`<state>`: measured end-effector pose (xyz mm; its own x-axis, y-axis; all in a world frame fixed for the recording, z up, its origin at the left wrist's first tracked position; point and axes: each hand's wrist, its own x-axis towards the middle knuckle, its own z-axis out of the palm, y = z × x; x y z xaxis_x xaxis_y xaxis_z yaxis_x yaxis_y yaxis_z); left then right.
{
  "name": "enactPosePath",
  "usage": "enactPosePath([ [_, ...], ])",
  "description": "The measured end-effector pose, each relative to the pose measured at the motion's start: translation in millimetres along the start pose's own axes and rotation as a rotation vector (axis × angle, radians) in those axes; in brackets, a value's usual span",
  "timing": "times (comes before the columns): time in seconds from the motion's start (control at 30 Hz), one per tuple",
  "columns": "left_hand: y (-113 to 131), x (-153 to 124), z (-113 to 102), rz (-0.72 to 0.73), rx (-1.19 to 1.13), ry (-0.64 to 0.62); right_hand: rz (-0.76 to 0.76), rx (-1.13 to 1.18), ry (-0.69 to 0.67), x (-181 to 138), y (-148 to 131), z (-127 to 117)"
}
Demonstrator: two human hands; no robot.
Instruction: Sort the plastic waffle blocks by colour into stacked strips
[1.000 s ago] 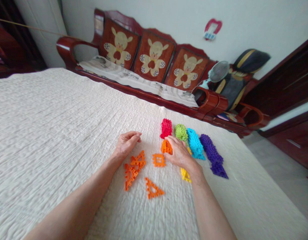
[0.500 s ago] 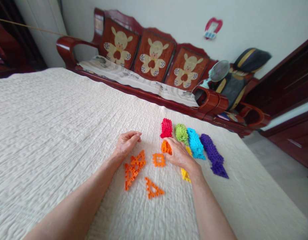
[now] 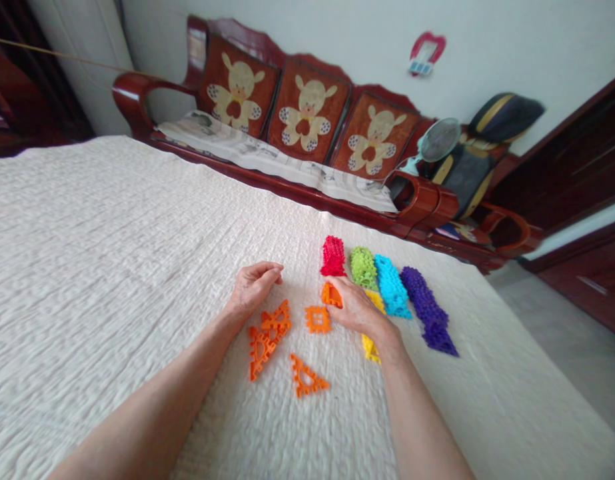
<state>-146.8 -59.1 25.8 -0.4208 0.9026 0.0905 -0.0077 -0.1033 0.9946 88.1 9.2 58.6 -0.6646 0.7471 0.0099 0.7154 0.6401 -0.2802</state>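
My right hand (image 3: 357,307) is closed around the orange interlocking pieces (image 3: 331,295), with fingers over the far side and thumb at the near side; the palm hides part of them. My left hand (image 3: 257,283) rests on the white quilted cover, fingers curled in and thumb against the forefinger, with nothing showing in it. Just below it lie orange toothed triangles (image 3: 267,339), overlapping one another. Between the hands lies a flat orange toothed square (image 3: 318,320) with a cross-shaped centre. A single orange triangle (image 3: 307,378) lies nearer to me.
Beyond my right hand are a red stack (image 3: 332,256), a green stack (image 3: 363,267), a blue stack (image 3: 392,287) and a purple stack (image 3: 428,310). Yellow pieces (image 3: 370,349) show partly behind my right wrist. A wooden sofa (image 3: 287,183) stands past the quilted cover (image 3: 137,267).
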Motion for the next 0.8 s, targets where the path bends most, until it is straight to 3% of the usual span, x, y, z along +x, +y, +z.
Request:
enactPosePath([
  [0.57, 3, -1, 1, 0.014, 0.007, -0.002, -0.022, 0.011, 0.037, -2, 0, -6],
  [0.7, 3, -1, 0, 0.012, 0.021, 0.003, -0.063, -0.015, 0.075, -10, -11, -20],
  [0.8, 1, 0, 0, 0.009, 0.028, -0.001, -0.089, -0.009, 0.005, -19, -27, -28],
])
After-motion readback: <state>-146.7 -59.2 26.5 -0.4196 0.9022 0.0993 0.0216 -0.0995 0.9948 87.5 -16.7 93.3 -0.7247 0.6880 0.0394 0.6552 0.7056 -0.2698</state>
